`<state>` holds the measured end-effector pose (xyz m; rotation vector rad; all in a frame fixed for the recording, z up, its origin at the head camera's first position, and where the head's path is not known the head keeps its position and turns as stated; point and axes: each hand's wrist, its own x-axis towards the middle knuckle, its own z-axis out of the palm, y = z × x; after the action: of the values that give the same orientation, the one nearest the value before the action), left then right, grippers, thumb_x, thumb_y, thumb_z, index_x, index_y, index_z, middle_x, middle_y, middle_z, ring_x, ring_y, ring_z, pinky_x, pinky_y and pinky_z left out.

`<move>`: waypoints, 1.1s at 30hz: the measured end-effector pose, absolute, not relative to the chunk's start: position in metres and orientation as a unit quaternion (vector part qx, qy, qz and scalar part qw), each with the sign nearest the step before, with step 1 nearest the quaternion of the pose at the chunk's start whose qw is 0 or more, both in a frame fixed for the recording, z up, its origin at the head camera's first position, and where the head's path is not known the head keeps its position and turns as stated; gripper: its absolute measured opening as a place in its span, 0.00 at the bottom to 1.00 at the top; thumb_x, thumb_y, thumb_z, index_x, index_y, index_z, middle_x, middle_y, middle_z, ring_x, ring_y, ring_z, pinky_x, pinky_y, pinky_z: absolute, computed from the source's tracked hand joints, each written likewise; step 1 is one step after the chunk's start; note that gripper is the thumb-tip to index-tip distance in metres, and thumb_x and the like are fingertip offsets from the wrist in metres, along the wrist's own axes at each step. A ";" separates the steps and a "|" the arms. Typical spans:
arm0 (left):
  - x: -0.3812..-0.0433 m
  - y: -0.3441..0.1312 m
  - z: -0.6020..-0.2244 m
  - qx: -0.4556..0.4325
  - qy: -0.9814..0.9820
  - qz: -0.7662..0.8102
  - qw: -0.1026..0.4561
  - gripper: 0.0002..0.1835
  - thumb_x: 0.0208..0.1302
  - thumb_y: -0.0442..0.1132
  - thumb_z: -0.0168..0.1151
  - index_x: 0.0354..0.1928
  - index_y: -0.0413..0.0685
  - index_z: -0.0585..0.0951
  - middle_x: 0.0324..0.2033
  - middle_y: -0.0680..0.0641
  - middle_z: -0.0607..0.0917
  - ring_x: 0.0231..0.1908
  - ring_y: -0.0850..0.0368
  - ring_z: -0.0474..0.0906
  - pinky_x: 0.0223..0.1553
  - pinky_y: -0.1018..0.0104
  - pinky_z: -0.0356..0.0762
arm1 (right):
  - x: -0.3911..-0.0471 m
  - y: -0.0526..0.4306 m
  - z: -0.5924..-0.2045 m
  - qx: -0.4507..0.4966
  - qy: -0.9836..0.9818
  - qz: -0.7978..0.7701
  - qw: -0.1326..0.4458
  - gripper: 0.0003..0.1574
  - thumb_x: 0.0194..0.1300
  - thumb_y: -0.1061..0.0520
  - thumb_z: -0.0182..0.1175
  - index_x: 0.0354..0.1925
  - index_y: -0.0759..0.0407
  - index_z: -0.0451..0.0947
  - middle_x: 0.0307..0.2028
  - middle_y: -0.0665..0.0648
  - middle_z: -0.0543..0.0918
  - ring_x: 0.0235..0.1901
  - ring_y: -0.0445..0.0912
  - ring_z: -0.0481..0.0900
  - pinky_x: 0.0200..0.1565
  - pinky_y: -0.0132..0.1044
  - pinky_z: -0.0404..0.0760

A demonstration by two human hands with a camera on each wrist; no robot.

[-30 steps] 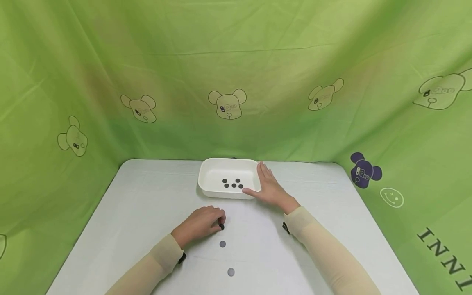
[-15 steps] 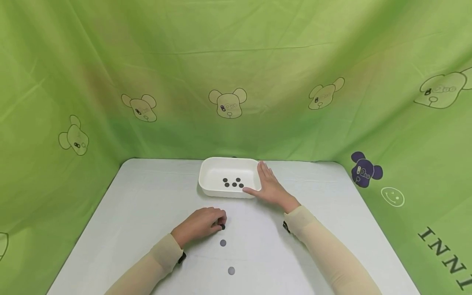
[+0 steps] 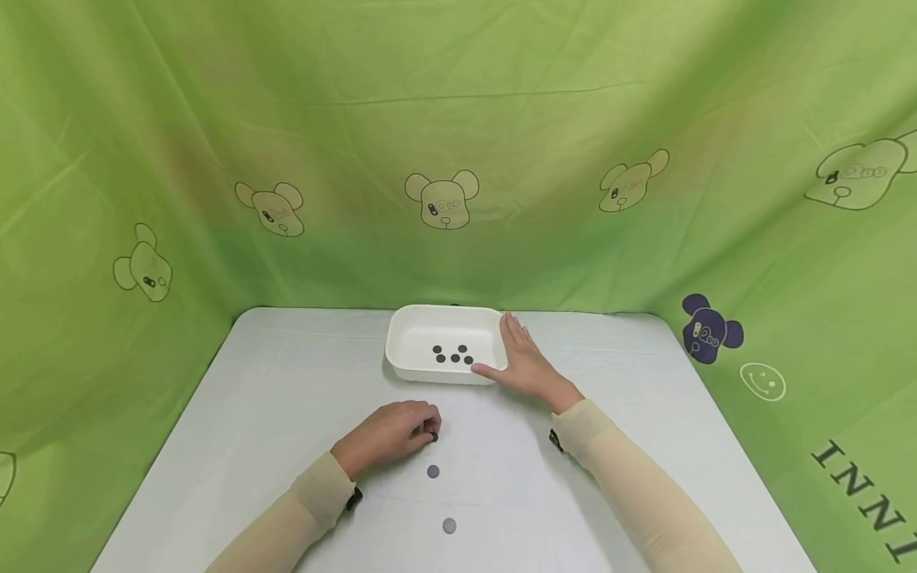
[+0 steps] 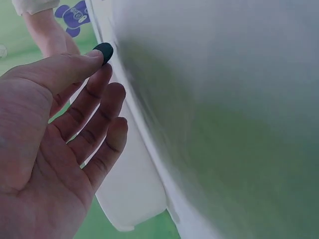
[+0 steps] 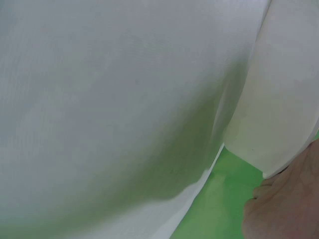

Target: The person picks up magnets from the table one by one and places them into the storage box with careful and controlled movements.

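My left hand [image 3: 394,430] pinches a dark, lens-shaped go stone [image 4: 104,53] between thumb and index finger, low over the table in front of the box. Its other fingers are spread apart in the left wrist view. The white rectangular box [image 3: 411,376] stands at the table's far edge with several black go stones [image 3: 454,358] on its floor. My right hand [image 3: 526,366] rests against the box's right end, fingers straight along that side and thumb at the front rim. In the right wrist view, part of this hand [image 5: 286,199] shows beside the box wall [image 5: 279,94].
Two greyish round stones lie on the white table [image 3: 286,398]: one stone [image 3: 433,472] just in front of my left hand, the other stone [image 3: 449,526] nearer me. A green printed cloth [image 3: 344,270] rises behind the table and along both sides.
My left hand, with the go stone pinched in it, has risen very slightly. The right hand and the box have stayed in place.
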<state>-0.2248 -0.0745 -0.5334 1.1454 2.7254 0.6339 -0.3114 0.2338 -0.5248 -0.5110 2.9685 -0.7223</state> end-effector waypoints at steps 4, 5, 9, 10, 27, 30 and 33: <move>-0.228 -0.076 -0.527 0.365 0.903 0.219 0.050 0.07 0.74 0.37 0.69 0.42 0.61 0.81 0.36 0.63 0.81 0.37 0.67 0.76 0.44 0.67 0.79 | -0.311 0.234 -0.524 -0.164 0.957 -0.237 0.024 0.82 0.66 0.17 0.60 0.85 0.66 0.30 0.86 0.63 0.30 0.86 0.56 0.30 0.83 0.52 0.35; -0.229 -0.077 -0.525 0.361 0.904 0.222 0.047 0.07 0.74 0.38 0.69 0.42 0.61 0.81 0.36 0.63 0.82 0.38 0.67 0.76 0.44 0.67 0.79 | -0.311 0.234 -0.524 -0.163 0.957 -0.237 0.024 0.82 0.66 0.17 0.59 0.85 0.66 0.29 0.86 0.63 0.30 0.85 0.56 0.29 0.83 0.52 0.35; -0.236 -0.079 -0.518 0.348 0.908 0.232 0.040 0.07 0.74 0.38 0.69 0.42 0.62 0.82 0.37 0.64 0.82 0.37 0.67 0.77 0.43 0.66 0.79 | -0.312 0.234 -0.524 -0.161 0.960 -0.228 0.023 0.82 0.67 0.17 0.59 0.85 0.66 0.29 0.86 0.64 0.30 0.85 0.55 0.29 0.83 0.51 0.35; -0.238 -0.079 -0.517 0.345 0.908 0.234 0.039 0.08 0.74 0.38 0.69 0.42 0.63 0.82 0.37 0.64 0.83 0.37 0.67 0.78 0.43 0.66 0.79 | -0.312 0.234 -0.524 -0.161 0.960 -0.228 0.022 0.82 0.67 0.17 0.59 0.85 0.66 0.29 0.86 0.64 0.30 0.85 0.55 0.29 0.83 0.51 0.35; -0.267 -0.087 -0.491 0.322 0.907 0.273 0.013 0.06 0.75 0.37 0.69 0.46 0.57 0.82 0.39 0.61 0.84 0.41 0.64 0.80 0.45 0.64 0.81 | -0.310 0.233 -0.523 -0.162 0.959 -0.231 0.028 0.82 0.67 0.18 0.60 0.85 0.67 0.29 0.86 0.64 0.29 0.85 0.56 0.28 0.83 0.52 0.35; -0.272 -0.085 -0.488 0.318 0.907 0.276 0.006 0.06 0.74 0.36 0.69 0.45 0.56 0.82 0.39 0.60 0.85 0.41 0.63 0.80 0.44 0.64 0.81 | -0.311 0.234 -0.523 -0.162 0.959 -0.230 0.030 0.82 0.67 0.18 0.60 0.85 0.67 0.29 0.86 0.64 0.29 0.85 0.55 0.28 0.83 0.51 0.35; -0.277 -0.083 -0.487 0.310 0.909 0.277 -0.002 0.07 0.74 0.35 0.70 0.46 0.56 0.82 0.40 0.59 0.85 0.42 0.61 0.81 0.45 0.64 0.81 | -0.311 0.233 -0.523 -0.164 0.959 -0.231 0.027 0.82 0.67 0.19 0.61 0.85 0.67 0.29 0.86 0.65 0.30 0.85 0.56 0.28 0.83 0.52 0.35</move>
<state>-0.2771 -0.0825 -0.4870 0.9757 2.8599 0.8709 -0.3108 0.2333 -0.5230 -0.5059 2.9603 -0.7130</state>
